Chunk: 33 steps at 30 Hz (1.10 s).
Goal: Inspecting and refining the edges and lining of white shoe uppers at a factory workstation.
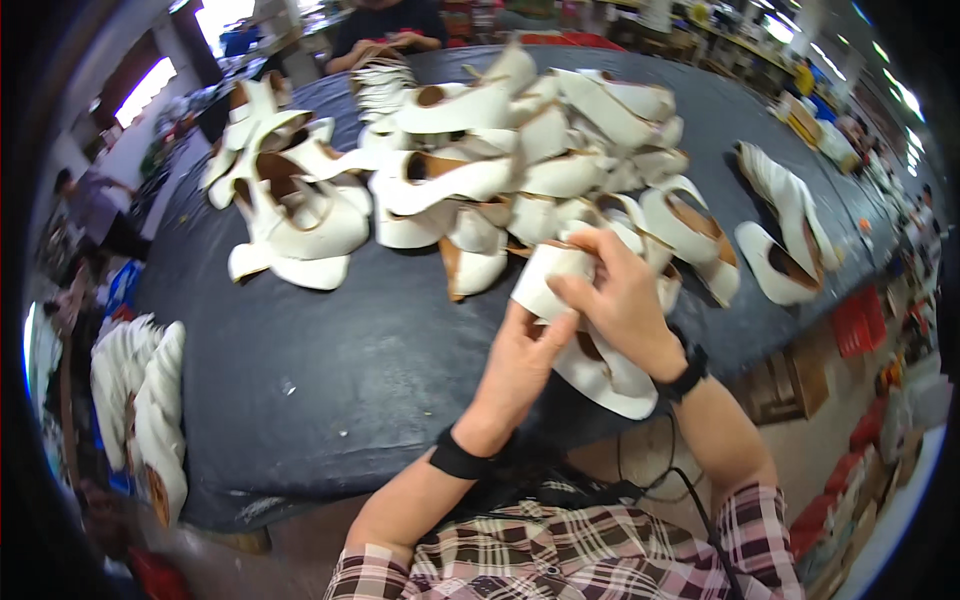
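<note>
Between both hands I hold a white shoe upper (pixel 608 377) with a brown lining, over the near part of the dark table. My left hand (pixel 522 362) grips it low on its left side, thumb pointing up. My right hand (pixel 625 297) closes on its upper end, with thumb and fingers pinching the white band (pixel 548 282). The wider end of the upper hangs below my hands toward my body. Just beyond them lies a big pile of similar white shoe uppers (pixel 450 185), some overlapping my fingers in the view.
The dark covered table (pixel 300 400) spreads around. Two more uppers lie at right, one of them pleated (pixel 790 205). A bundle of pleated white pieces (pixel 140 400) hangs at the left edge. Across the table sits another person (pixel 390 35). A red crate (pixel 858 322) and wooden stool (pixel 795 385) stand right.
</note>
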{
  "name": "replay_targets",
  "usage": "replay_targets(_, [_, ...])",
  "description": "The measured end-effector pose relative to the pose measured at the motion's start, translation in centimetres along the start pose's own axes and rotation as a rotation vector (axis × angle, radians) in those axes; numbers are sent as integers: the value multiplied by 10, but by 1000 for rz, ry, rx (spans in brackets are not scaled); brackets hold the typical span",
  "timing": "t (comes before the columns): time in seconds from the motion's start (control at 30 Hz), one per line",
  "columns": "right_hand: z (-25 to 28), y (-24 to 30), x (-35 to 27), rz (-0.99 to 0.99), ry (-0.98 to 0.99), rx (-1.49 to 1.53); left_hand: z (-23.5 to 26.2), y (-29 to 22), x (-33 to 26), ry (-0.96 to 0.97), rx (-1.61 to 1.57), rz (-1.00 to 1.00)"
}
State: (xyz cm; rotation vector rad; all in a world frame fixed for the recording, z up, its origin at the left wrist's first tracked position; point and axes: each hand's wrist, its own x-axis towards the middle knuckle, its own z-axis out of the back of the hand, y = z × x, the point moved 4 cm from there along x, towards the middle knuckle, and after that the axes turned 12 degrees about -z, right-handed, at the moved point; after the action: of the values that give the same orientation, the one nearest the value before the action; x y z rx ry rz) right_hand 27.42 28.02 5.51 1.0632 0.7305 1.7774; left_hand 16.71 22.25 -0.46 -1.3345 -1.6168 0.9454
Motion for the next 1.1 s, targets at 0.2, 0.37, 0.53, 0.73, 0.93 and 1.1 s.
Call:
replay_targets(0.2, [-28,-41,-42,6,97,-56,47,-1,7,-274,193,-219])
replay_targets(0.37, [-27,-72,-49,187,-101,-592,61,-26,4,-410,125,-503])
replay_targets(0.53, [14,-147,-54,-257,52,-178,94,-114,6,-375,-13,-562])
replay_targets(0.73, [30,-41,-19,-516,217,677,100,-159,-10,-295,31,-393])
replay_targets(0.93, [-15,59,-17,247,471,267,98,-126,-12,-97,-124,-7])
replay_targets(1.1, [-78,52,-40,425,253,348,94,-99,-22,-70,-81,144])
